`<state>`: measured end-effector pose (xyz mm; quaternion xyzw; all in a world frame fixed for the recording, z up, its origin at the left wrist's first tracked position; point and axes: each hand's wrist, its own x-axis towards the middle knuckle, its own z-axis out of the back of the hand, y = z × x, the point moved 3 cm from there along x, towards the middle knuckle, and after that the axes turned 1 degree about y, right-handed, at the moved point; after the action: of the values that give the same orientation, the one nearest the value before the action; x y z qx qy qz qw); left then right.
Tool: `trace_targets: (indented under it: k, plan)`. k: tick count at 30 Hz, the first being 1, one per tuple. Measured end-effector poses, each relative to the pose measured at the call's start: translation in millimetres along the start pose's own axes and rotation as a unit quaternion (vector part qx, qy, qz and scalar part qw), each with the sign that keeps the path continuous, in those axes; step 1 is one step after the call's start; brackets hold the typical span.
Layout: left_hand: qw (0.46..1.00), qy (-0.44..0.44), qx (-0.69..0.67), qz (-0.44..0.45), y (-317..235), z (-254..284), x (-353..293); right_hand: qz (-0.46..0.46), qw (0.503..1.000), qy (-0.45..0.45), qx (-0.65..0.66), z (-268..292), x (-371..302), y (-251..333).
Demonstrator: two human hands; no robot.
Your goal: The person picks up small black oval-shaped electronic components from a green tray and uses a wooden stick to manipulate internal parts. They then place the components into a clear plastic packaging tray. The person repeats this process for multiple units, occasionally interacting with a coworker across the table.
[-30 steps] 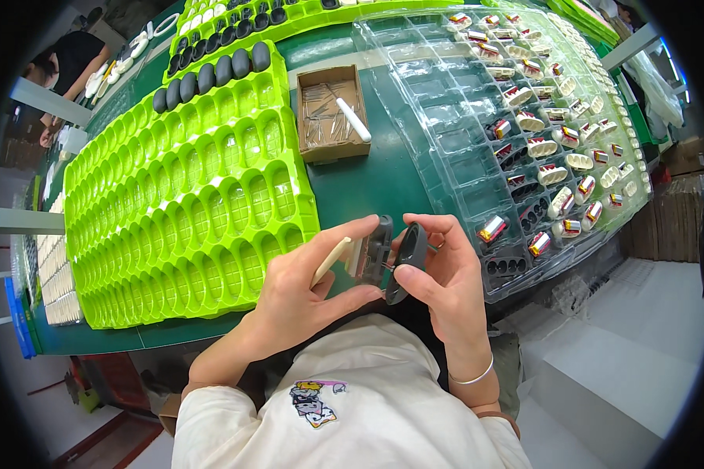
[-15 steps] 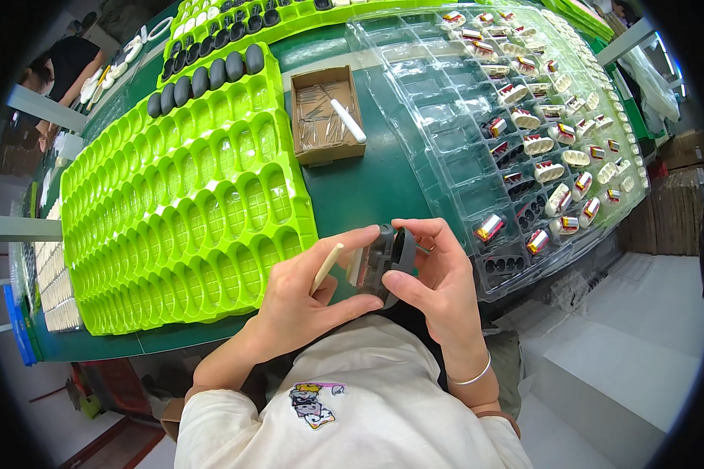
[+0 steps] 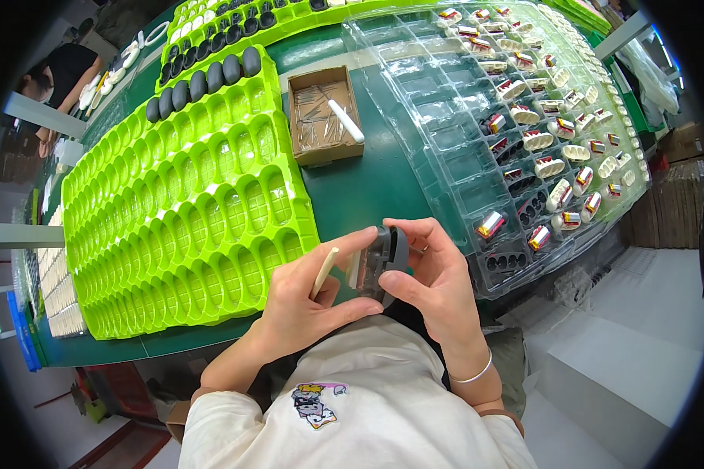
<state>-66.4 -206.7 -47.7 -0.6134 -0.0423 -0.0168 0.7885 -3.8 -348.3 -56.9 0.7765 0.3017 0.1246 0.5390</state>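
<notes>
My left hand [image 3: 297, 301] grips a dark grey plastic housing [image 3: 373, 270] between thumb and forefinger, above the near table edge. A thin cream stick [image 3: 325, 270] is tucked among that hand's fingers, pointing up. Against the housing's right side, my right hand [image 3: 442, 293] presses a rounded dark grey cover [image 3: 400, 254] with thumb and fingers. The two parts now touch along much of their length; whether they are locked together cannot be seen. What faces my left palm is partly hidden.
To the left lies a bright green moulded tray [image 3: 188, 211] with black oval shells [image 3: 215, 76] along its far row. A cardboard box [image 3: 321, 160] holds thin metal pieces and a white stick [image 3: 346, 119]. Clear trays [image 3: 438, 129] on the right carry cream parts and red-and-silver pieces [image 3: 490, 225].
The grey cover has swung leftward and closed most of the gap to the housing. My right fingers have moved slightly left with it; my left hand keeps its grip.
</notes>
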Motion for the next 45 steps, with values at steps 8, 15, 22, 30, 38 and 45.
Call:
trace_targets:
  k: [8, 15, 22, 30, 38, 45]
  plan:
    - [0.999, -0.015, -0.027, -0.018, 9.7, -4.6, -3.2, 0.008, 1.000, 0.012, 0.024, -3.4, 3.1, 1.1]
    - [0.995, -0.017, -0.093, -0.014, 23.4, -8.2, -11.0, 0.032, 0.999, -0.009, -0.042, -9.2, 3.2, -4.7]
    - [0.974, -0.076, -0.208, -0.051, 26.2, -24.2, -17.8, 0.195, 0.917, -0.089, -0.336, -31.6, 1.9, 17.3]
    - [0.924, -0.161, -0.348, -0.012, 51.0, -52.4, -32.2, 0.190, 0.902, -0.109, -0.372, -32.5, 3.5, 15.3]
    - [0.924, -0.156, -0.348, -0.014, 42.0, -55.2, -27.4, 0.173, 0.912, -0.102, -0.357, -29.8, 7.9, 15.3]
    - [0.894, -0.170, -0.400, 0.111, 26.8, -57.9, -23.8, 0.165, 0.909, -0.097, -0.370, -24.3, 17.0, 8.1]
